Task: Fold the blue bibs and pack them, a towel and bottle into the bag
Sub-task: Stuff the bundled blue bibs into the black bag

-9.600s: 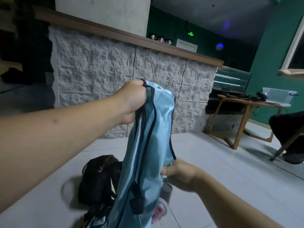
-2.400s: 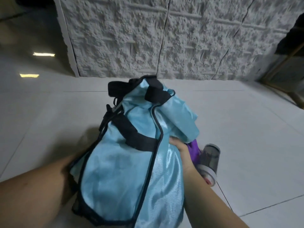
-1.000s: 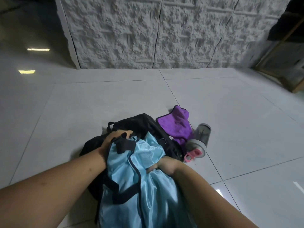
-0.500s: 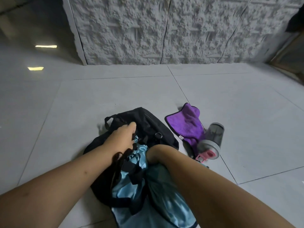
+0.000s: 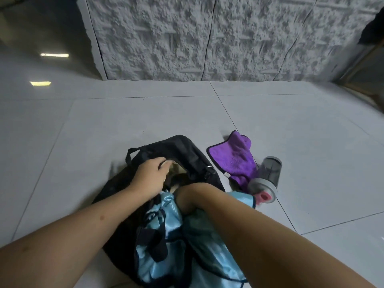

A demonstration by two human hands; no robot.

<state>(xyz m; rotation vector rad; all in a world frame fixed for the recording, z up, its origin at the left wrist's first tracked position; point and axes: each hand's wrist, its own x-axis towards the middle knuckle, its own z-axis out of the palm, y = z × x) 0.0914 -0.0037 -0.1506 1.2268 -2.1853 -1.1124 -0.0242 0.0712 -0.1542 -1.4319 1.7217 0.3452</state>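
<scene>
A black bag [image 5: 182,145] lies open on the tiled floor. My left hand [image 5: 152,173] grips the near rim of its opening, fingers curled over the edge. My right hand [image 5: 187,196] is plunged into the opening up to the wrist, so its fingers are hidden. The shiny blue bibs [image 5: 166,235], trimmed in black, are bunched at the bag's mouth under my right forearm, partly inside and partly spilling toward me. A purple towel [image 5: 234,159] lies flat just right of the bag. A grey bottle [image 5: 269,173] with a pink spout lies on its side on the towel's right edge.
A rough white stone wall [image 5: 187,38] stands a few tiles beyond the bag. A wooden furniture leg [image 5: 361,65] shows at the far right. Pale floor tiles [image 5: 104,121] surround the bag.
My right hand has pushed deeper into the bag with the bibs, so less blue cloth shows outside. My left hand has shifted from the bibs to the bag's rim.
</scene>
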